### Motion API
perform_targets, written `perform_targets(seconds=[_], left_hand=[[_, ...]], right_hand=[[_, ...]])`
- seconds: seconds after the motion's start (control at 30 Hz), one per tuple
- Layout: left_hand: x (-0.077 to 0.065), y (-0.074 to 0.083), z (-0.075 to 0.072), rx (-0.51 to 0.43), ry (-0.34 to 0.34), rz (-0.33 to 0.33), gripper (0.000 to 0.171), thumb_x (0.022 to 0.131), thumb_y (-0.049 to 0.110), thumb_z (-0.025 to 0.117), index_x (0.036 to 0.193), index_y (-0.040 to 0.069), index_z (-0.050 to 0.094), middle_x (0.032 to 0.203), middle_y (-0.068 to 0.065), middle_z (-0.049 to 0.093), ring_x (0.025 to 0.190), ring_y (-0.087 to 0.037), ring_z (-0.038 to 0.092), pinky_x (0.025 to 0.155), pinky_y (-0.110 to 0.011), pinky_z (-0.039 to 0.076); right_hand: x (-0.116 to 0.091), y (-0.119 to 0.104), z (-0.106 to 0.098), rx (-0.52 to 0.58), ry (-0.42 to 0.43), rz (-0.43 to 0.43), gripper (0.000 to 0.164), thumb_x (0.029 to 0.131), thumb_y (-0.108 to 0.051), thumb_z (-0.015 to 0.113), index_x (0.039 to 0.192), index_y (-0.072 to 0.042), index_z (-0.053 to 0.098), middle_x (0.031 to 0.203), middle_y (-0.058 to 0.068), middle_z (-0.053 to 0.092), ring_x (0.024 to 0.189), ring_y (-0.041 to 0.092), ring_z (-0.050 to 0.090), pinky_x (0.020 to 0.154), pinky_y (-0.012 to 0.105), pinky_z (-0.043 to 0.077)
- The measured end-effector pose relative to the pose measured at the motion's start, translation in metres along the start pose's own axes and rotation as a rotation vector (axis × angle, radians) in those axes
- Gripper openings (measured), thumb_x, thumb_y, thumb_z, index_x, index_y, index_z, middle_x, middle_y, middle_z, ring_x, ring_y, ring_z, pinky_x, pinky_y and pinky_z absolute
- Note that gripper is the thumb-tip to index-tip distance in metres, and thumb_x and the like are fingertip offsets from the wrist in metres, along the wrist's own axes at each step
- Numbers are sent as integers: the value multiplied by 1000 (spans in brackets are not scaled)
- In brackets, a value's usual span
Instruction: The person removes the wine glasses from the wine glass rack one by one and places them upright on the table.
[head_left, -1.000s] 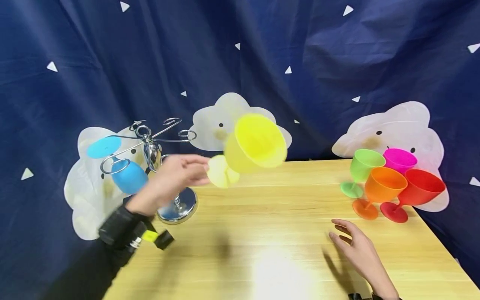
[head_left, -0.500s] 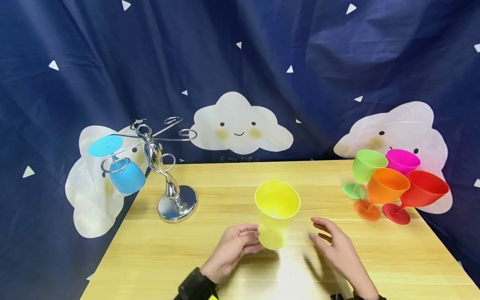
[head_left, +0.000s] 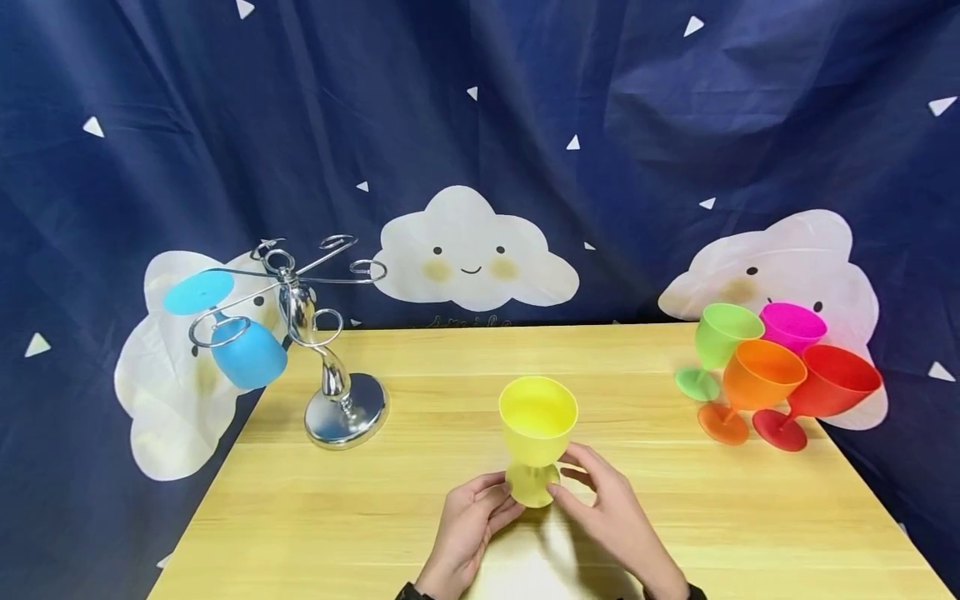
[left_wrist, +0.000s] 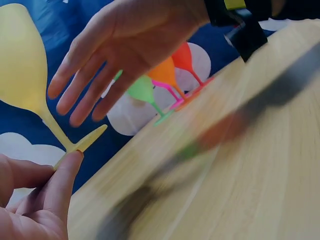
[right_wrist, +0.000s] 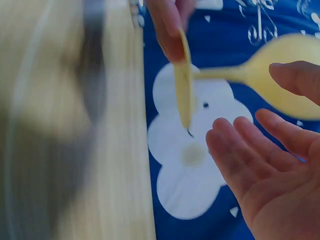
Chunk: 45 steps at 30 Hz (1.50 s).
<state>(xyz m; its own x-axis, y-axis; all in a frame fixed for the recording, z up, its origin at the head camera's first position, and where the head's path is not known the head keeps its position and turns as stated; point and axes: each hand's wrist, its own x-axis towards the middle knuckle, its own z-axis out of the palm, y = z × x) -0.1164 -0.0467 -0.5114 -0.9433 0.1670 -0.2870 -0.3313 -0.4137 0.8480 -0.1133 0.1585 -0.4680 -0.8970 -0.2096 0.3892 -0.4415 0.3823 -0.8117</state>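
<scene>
A yellow plastic goblet (head_left: 537,437) is held upright over the front middle of the table, its bowl facing up. My left hand (head_left: 471,525) pinches the edge of its round foot between thumb and fingers, which the left wrist view shows closely. From the other side my right hand (head_left: 618,521) comes up beside the goblet's stem. In the right wrist view that hand's fingers (right_wrist: 240,155) are spread and relaxed, with a gap to the thin stem (right_wrist: 217,74). The left wrist view likewise has the right hand (left_wrist: 135,45) apart from the goblet.
A chrome goblet rack (head_left: 347,408) with curled wire arms stands at the back left. On one arm a blue goblet (head_left: 251,354) hangs upside down. Green (head_left: 723,337), magenta (head_left: 793,325), orange (head_left: 761,375) and red (head_left: 836,383) goblets stand together at the table's right back.
The left hand has brought the yellow goblet from beside the rack rightward and down to the front middle, turning it upright. My right hand has moved left to it.
</scene>
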Motion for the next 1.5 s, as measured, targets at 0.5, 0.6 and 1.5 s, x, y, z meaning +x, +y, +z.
perform_targets(seconds=[0.5, 0.6, 1.5], left_hand=[[-8, -6, 4, -66, 42, 23, 40, 98, 4, 62, 132, -15, 53, 119, -22, 70, 105, -27, 72, 93, -36, 57], [-9, -9, 5, -63, 46, 22, 39, 98, 4, 63, 130, -15, 55, 117, -23, 71, 102, -26, 73, 91, -36, 58], [-19, 0, -1, 181, 46, 104, 42, 101, 15, 62, 134, -12, 57, 129, -23, 66, 112, -30, 69, 91, -31, 58]], right_hand=[[5, 5, 35, 15, 120, 72, 30, 82, 0, 81, 107, -16, 73, 101, -7, 76, 94, 11, 72, 83, 32, 61], [4, 5, 36, 14, 135, 88, 29, 82, 2, 81, 105, -14, 75, 100, -5, 76, 93, 10, 71, 80, 30, 62], [15, 19, 16, -150, 94, 161, 25, 83, 2, 80, 104, -11, 74, 101, 4, 76, 92, 24, 73, 77, 29, 62]])
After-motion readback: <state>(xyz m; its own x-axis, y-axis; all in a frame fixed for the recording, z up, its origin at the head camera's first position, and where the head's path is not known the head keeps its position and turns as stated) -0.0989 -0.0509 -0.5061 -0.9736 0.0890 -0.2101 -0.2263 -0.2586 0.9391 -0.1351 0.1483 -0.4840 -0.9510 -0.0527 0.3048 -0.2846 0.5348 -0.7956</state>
